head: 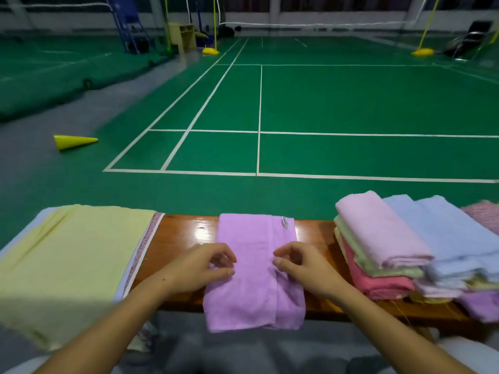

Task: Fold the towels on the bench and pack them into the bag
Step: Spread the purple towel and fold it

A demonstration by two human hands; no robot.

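1. Head view: one purple towel (251,268) lies across the wooden surface (183,233), its long axis running away from the person and its near end hanging over the edge.
2. The left hand (208,265) pinches its left side and the right hand (299,265) its right fold, equally near.
3. One yellow cloth (67,255) lies left; one stack of folded towels (391,247) sits right, too overlapped to count. No bag is visible.

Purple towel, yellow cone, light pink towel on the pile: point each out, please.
purple towel (243,292), head view, on its flat front part hanging over the bench edge.
yellow cone (73,141), head view, mid-body, lying on the floor.
light pink towel (378,228), head view, top face.
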